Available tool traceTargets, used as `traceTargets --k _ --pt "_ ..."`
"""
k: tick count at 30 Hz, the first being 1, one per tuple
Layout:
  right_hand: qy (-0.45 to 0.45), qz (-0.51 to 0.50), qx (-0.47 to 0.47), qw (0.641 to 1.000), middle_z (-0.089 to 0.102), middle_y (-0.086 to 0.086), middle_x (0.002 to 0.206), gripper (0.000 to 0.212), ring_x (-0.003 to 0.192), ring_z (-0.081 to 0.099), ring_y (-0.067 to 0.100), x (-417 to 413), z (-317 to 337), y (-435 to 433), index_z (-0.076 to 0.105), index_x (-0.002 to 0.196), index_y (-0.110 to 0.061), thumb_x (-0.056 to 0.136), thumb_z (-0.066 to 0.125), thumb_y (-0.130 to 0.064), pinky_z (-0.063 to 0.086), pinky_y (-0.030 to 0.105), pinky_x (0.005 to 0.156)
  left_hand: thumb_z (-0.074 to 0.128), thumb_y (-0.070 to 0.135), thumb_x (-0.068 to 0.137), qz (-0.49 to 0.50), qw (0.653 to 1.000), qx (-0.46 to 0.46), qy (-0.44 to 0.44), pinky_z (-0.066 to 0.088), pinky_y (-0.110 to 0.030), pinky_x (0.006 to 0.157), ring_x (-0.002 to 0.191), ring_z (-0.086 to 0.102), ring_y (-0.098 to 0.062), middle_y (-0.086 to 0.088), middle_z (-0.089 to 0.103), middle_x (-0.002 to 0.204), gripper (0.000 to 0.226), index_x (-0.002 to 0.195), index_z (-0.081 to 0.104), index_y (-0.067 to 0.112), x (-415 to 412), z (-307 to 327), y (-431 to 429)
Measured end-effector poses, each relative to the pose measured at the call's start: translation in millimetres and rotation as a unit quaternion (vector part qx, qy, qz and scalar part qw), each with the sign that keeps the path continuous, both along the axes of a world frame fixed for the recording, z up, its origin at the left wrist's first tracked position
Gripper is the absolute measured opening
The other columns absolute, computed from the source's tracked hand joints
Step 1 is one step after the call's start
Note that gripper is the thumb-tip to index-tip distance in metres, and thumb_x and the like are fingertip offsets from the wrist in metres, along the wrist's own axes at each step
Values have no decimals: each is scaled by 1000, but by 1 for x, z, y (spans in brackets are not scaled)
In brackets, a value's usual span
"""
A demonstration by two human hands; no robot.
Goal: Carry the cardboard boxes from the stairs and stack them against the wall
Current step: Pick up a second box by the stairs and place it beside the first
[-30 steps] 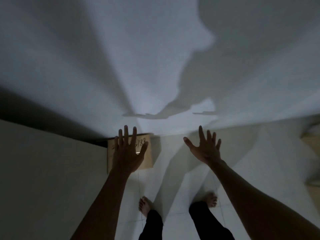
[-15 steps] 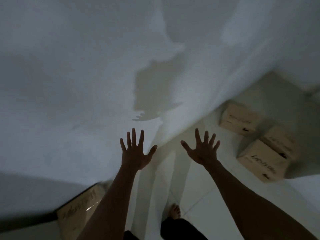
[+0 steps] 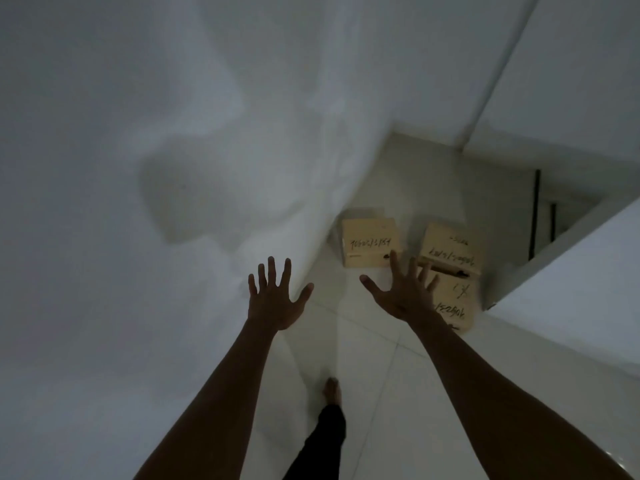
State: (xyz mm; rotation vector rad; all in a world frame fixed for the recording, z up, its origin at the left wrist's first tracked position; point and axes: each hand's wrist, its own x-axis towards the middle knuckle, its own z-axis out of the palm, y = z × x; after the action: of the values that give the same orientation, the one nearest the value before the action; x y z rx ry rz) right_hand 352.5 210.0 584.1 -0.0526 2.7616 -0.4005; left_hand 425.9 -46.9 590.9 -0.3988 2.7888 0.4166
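A: From the head camera, what are the boxes like?

B: Plain tan cardboard, matte, square-edged, with dark handwriting scrawled on their faces. One box sits on the floor just beside the foot of the left wall. A second box rests on top of a third box to its right, by a low white ledge.

A: And the hands?

B: Both bare and empty. The left hand is stretched forward, palm down, fingers fanned wide apart, holding nothing. The right hand is splayed the same way, gripping nothing; in the picture its fingertips overlap the near edges of the boxes, but whether they touch I cannot tell.

A: The floor?

B: Glossy pale tiles with thin grout lines, faintly reflective. One bare foot below a dark trouser leg stands on them.

A: The room?

B: Dim. A smooth white wall carries a soft shadow. Far right, dark thin railing bars stand in a shadowed opening.
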Motion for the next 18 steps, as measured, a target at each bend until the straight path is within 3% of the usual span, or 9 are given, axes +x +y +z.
traceTargets --k 6,11,18 --pt "-4 -45 0 999 -4 19 174 117 154 -7 59 -121 -11 52 -2 168 -30 74 26 -95 -5 72 120 20 70 99 -43 999 -6 -12 -9 -51 126 156 -15 -34 -16 -20 168 84 162 -10 25 -136 -19 33" --pt "-35 -65 -5 997 -7 20 174 136 155 -11 56 -201 -23 82 -1 168 -31 55 7 -107 -7 72 120 20 68 100 -63 997 -5 -47 -9 -51 125 156 -15 -36 -19 -20 167 83 162 -12 23 -232 -27 59" --pt "-84 -53 16 995 -7 22 174 123 153 -8 59 -328 -74 112 -4 167 -30 69 24 -99 -3 74 121 21 69 99 -39 996 2 -78 -6 -52 126 156 -12 -37 -20 -16 168 84 162 -9 22 -354 -69 93"
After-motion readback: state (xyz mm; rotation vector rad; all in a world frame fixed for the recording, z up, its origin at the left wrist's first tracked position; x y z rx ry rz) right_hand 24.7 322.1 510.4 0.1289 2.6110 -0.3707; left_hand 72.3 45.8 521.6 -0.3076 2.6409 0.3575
